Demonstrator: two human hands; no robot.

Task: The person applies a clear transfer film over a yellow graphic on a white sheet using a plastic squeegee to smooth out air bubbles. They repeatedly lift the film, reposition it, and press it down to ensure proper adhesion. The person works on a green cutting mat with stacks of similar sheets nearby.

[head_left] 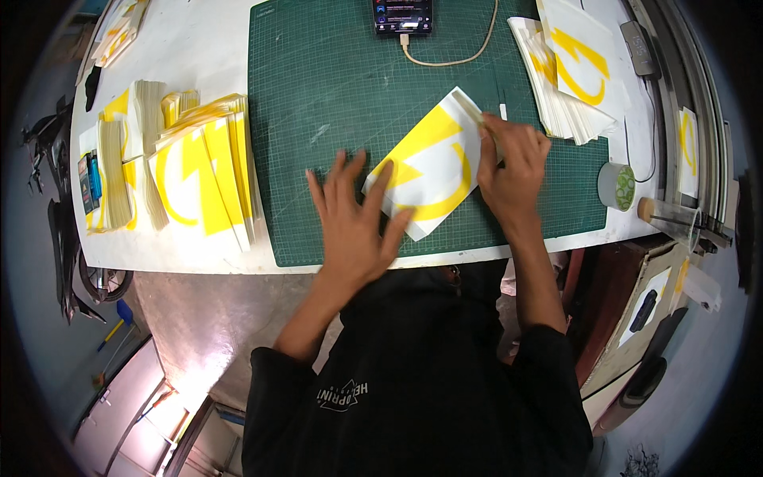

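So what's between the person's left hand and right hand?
In the head view, a yellow and white paper lies between the left hand and the right hand, slanted on the green mat.

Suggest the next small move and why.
Probably press the right hand along the narrow, folded-looking strip at the far end of the yellow-and-white sheet: its fingers are already at that edge, and the left hand, fingers spread, is at the opposite end.
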